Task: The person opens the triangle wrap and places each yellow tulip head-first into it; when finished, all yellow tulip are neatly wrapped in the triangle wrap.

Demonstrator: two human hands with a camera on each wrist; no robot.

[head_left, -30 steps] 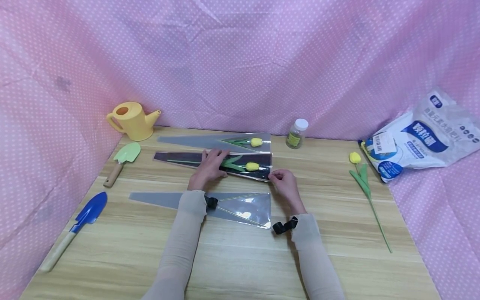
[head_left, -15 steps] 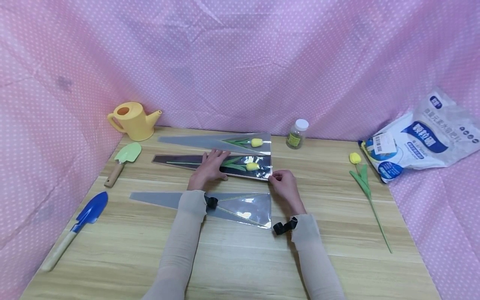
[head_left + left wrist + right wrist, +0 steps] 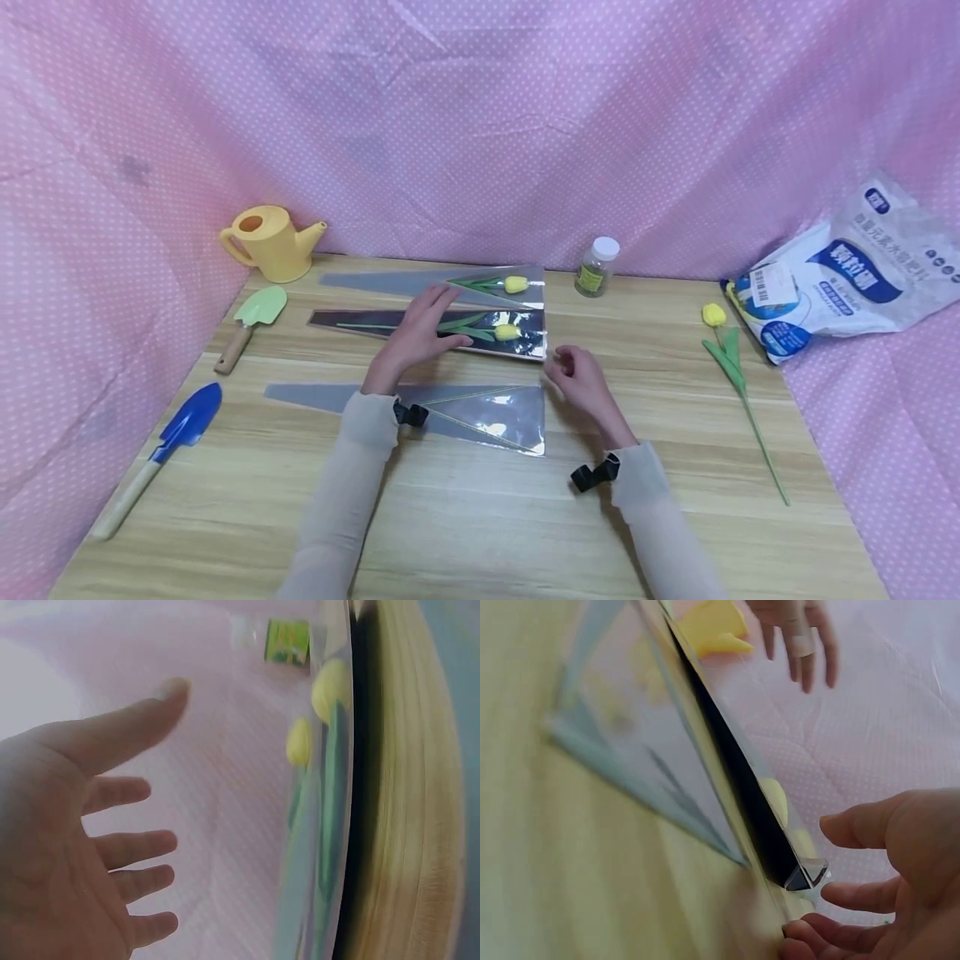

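L hand (image 3: 416, 335) is over the dark wrapper (image 3: 531, 338), fingers spread & released, thumb out to the side. R hand (image 3: 583, 382) is by the wrapper's wide near corner, fingers loosely bent, thumb & forefinger parted, nothing gripped; can't tell if a fingertip touches the edge. Dark wrapper = long, flat, tapered, glossy clear film over a black back, lying on the bench (image 3: 465, 517) btwn two grey ones; inside it, a yellow tulip (image 3: 507, 332) w/ smooth egg-shaped bloom, thin green stem & blade-like leaves. Far grey wrapper (image 3: 382, 282) also holds a tulip (image 3: 516, 285); near grey wrapper (image 3: 472, 404) is shiny w/ thin yellow lines in a V. Bench = pale wood grain. To the R, a loose tulip (image 3: 731, 372) lies by a white & blue crinkled plastic bag (image 3: 847, 283). At back: clear jar (image 3: 590, 277) w/ white lid. To the L: rounded yellow watering can (image 3: 277, 248), green trowel (image 3: 260, 306) & blue trowel (image 3: 191, 414), both w/ wood-look handles. Pink polka-dot cloth (image 3: 480, 142) hangs behind, creased.
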